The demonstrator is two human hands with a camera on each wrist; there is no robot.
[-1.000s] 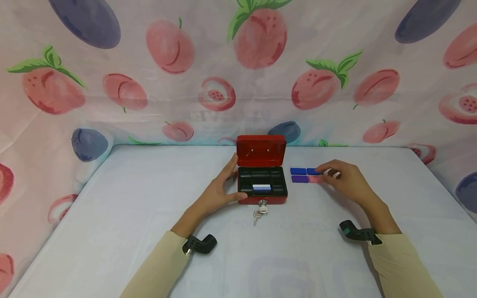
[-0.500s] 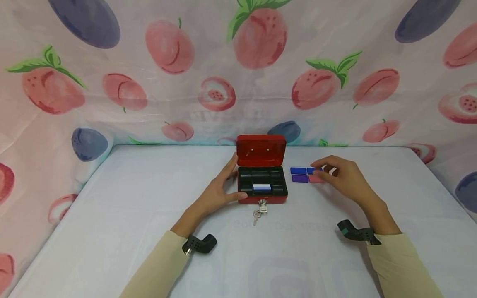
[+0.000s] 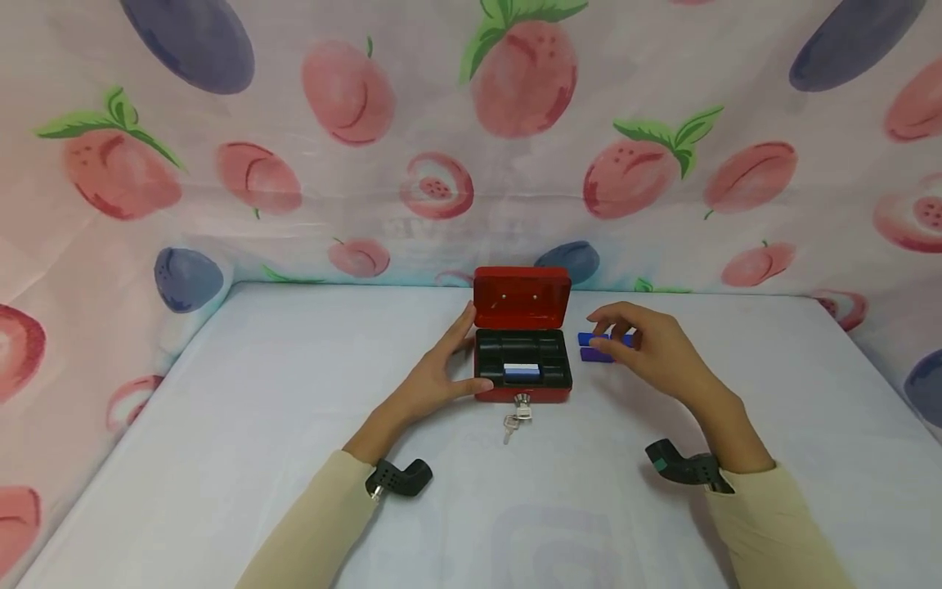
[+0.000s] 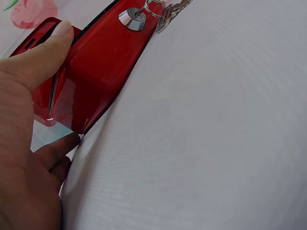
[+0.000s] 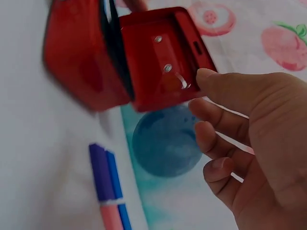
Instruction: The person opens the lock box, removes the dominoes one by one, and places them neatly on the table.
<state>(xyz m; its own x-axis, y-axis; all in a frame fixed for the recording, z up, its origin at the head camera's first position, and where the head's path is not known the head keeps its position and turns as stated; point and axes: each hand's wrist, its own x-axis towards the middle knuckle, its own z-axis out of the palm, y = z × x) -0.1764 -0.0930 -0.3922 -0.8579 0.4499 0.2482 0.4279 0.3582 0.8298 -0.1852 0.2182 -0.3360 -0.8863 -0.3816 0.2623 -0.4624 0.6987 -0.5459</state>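
A small red cash box stands at the table's middle, its lid raised. Inside its black tray lies a light-blue block with a white edge. My left hand grips the box's left side, thumb on the front corner and fingers along the side. Right of the box hovers my right hand, fingers loosely bent, nothing visible between thumb and fingertips. Below it, a purple block, a pink one and two blue blocks lie on the cloth, partly hidden in the head view.
Keys on a ring hang from the lock at the box's front. A white cloth covers the table. Behind it rises a fruit-print curtain, close to the raised lid.
My right hand has shifted left and slightly up over the small blocks, nearer the box, now covering more of them. My left hand stays on the box. The head view has turned slightly.
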